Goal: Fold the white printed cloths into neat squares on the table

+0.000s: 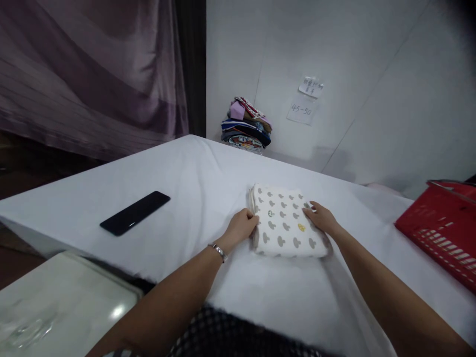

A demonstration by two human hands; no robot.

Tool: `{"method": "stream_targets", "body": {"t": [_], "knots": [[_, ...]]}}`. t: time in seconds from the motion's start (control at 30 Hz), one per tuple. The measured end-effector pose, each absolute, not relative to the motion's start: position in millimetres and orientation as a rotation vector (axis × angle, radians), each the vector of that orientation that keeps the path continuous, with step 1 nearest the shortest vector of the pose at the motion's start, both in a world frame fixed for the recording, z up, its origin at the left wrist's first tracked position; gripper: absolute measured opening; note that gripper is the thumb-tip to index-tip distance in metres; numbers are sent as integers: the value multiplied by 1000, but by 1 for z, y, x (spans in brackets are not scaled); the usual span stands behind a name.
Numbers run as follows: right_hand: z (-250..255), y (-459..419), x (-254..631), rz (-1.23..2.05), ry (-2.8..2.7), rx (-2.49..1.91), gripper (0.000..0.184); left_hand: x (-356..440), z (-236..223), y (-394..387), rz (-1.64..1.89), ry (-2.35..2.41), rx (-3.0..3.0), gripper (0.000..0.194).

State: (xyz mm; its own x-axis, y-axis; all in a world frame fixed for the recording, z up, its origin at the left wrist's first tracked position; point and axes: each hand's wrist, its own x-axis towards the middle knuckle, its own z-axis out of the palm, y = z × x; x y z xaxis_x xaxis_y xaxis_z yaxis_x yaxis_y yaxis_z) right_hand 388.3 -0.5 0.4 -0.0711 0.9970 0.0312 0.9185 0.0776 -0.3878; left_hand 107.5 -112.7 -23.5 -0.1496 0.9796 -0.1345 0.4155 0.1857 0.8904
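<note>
A folded white cloth (284,223) printed with grey mushroom shapes, one of them yellow and one outlined in green, lies flat on the white-covered table (178,178). At its left edge my left hand (241,224) is closed, fingers curled against the folded layers; a metal bracelet circles that wrist. My right hand (320,218) grips the right edge, with fingertips on top of the print and the rest of the fingers partly hidden at the side.
A dark, flat phone-like slab (136,213) lies to the left. Behind the table rises a pile of folded clothes (246,126) near the wall with paper notes (303,109). A red basket (442,228) stands at right, and a pale glossy surface (67,302) sits lower left.
</note>
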Motion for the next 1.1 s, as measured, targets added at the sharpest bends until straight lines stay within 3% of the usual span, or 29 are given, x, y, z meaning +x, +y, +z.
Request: {"method": "stream_targets", "body": {"t": [0.07,0.23,0.37,0.67,0.87,0.97,1.1], "knots": [[1,-4,390,592,-1930,-1967,61,109,-22,-113,920,1698,1243,21],[4,-9,391,838,-1722,-1994,70,112,-15,-111,944,1702,1147,55],[6,-13,395,1104,-1602,-1932,68,117,-13,-104,891,1717,1122,68],[-3,-75,397,1597,-1112,-1490,42,105,3,-71,875,1638,1462,62],[-7,-112,409,1716,-1116,-1375,43,89,16,-50,724,1673,1486,37],[-7,-105,416,1667,-1043,-1361,54,89,16,-53,677,1770,1479,31],[-11,-84,414,1565,-915,-1371,85,96,9,-62,541,1909,1598,47]]}}
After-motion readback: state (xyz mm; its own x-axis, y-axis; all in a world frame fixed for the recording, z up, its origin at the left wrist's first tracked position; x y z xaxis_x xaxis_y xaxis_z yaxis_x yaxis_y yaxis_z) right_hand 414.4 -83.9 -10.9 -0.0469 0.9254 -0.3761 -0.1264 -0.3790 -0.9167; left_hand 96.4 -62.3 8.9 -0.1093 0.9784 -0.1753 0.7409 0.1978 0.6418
